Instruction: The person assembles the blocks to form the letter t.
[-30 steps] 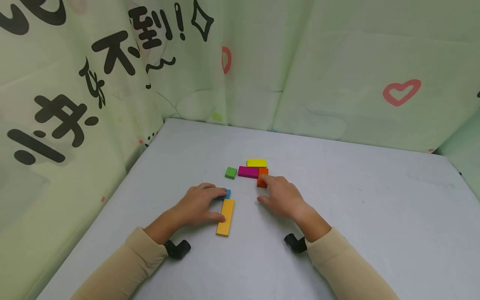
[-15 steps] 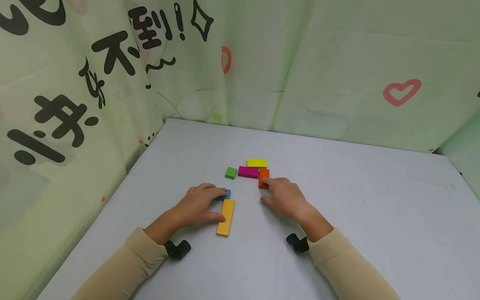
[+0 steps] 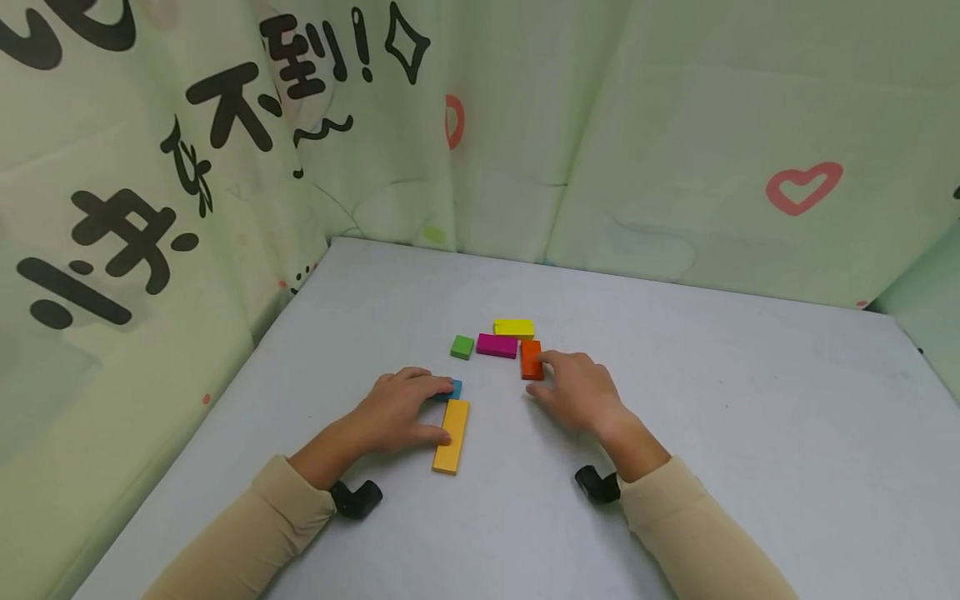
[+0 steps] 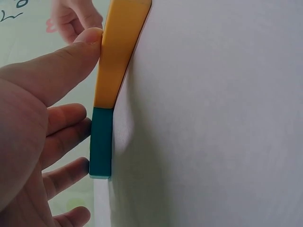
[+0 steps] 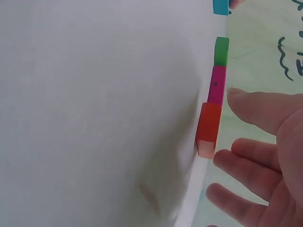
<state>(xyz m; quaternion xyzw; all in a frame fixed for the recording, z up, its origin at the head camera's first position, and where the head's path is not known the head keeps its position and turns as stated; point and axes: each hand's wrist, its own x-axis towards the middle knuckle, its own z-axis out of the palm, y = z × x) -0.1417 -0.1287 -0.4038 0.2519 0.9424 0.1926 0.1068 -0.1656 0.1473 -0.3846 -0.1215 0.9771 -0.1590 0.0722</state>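
left hand [image 3: 408,408] spread loosely, gripping nothing: thumb resting on the amber block [image 3: 450,437], fingertips on the blue block [image 3: 456,389], the two set end to side and apparently touching. right hand [image 3: 577,392] also loose, not pinching; index tip at the near-right edge of the red block [image 3: 531,360], contact or tiny gap, cannot tell for sure. the pink block [image 3: 497,346] lies just left of red, ahead of both hands, with the yellow block [image 3: 513,328] along its far side and the green block [image 3: 462,347] just off its left end, beyond the left hand's fingers. all flat on the bench [image 3: 712,433]. risks, my guess: a push from the right index could turn red or knock it into pink and yellow, spoiling their line, since only one side is touched; uneven pressure from the left thumb could swing amber off blue; lifting the left fingers carelessly could drag blue along; reaching for green with the left hand could bump pink too, as those sit so near.
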